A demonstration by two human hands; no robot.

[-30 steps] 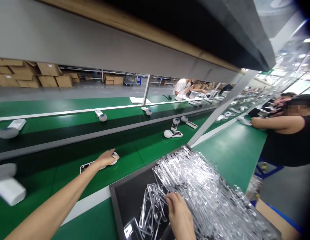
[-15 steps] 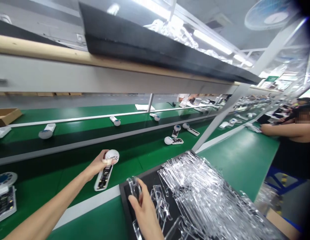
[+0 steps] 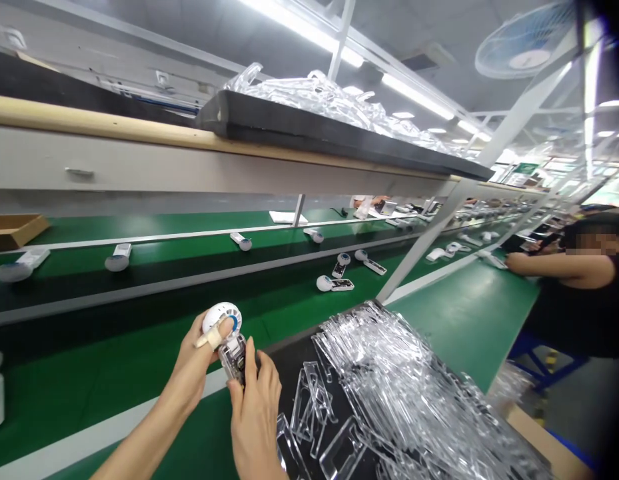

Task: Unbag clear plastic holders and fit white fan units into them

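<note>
My left hand (image 3: 199, 347) grips a white device by its round head (image 3: 222, 320); a pale wrap covers part of a finger. The device's narrow body (image 3: 233, 357) shows its dark inside and points down to the right. On that body, my right hand (image 3: 254, 393) presses a clear plastic piece, its fingers closed along the side and partly hiding it. Right of my hands, a black tray (image 3: 309, 350) holds a large heap of clear plastic frames (image 3: 404, 380), with several loose ones (image 3: 314, 407) nearer my right hand.
More white devices (image 3: 334, 284) lie on the green conveyor (image 3: 274, 313) beyond my hands. A slanted metal post (image 3: 424, 240) rises behind the tray. Overhead, a shelf (image 3: 269, 160) bears another black tray of clear pieces. A person (image 3: 579, 287) works at the right.
My left hand has lifted the device and turned it. My right hand has moved left from the tray with a clear piece to the device. Devices on the far belt have shifted right.
</note>
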